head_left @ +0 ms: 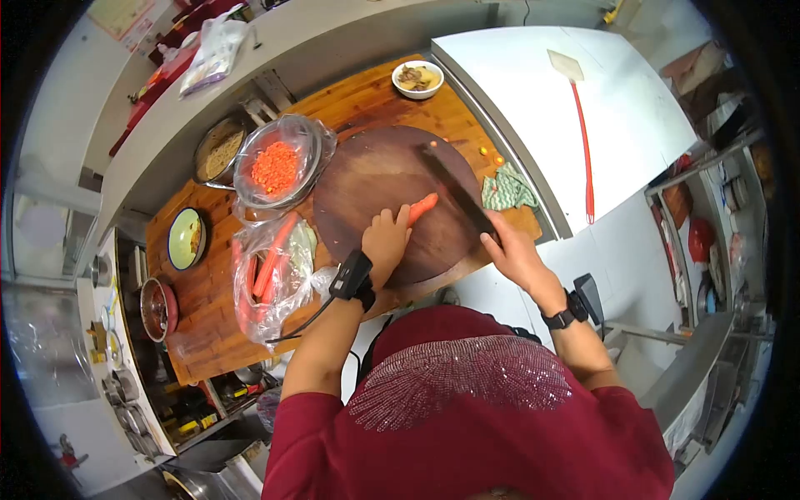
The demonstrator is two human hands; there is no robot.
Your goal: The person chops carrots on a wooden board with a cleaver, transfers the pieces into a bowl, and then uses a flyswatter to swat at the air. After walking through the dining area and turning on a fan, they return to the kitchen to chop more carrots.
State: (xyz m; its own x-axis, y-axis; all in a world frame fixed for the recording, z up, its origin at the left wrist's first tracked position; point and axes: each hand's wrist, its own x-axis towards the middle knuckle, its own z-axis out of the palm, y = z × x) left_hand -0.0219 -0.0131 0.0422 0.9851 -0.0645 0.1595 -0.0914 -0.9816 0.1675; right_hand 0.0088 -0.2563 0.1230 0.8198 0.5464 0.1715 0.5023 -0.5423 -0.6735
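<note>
On the round dark cutting board [358, 179] lies an orange carrot piece [423, 207], its near end under the closed fingers of my left hand [387, 242]. My right hand [517, 250] is wrapped round the handle of a cleaver [457, 190], whose dark blade is over the board just right of the carrot. Left of the board, a plastic-lined bowl [308, 162] holds diced carrot [276, 169]. Nearer me, a clear plastic bag [283, 292] contains several long carrots [271, 262].
A white bowl of sliced food [417, 80] stands behind the board. A checked green cloth [508, 189] lies to its right. At left are a green bowl [185, 239], a red bowl [158, 308] and a metal pot [221, 152]. A red-handled spatula [583, 133] rests on the white surface.
</note>
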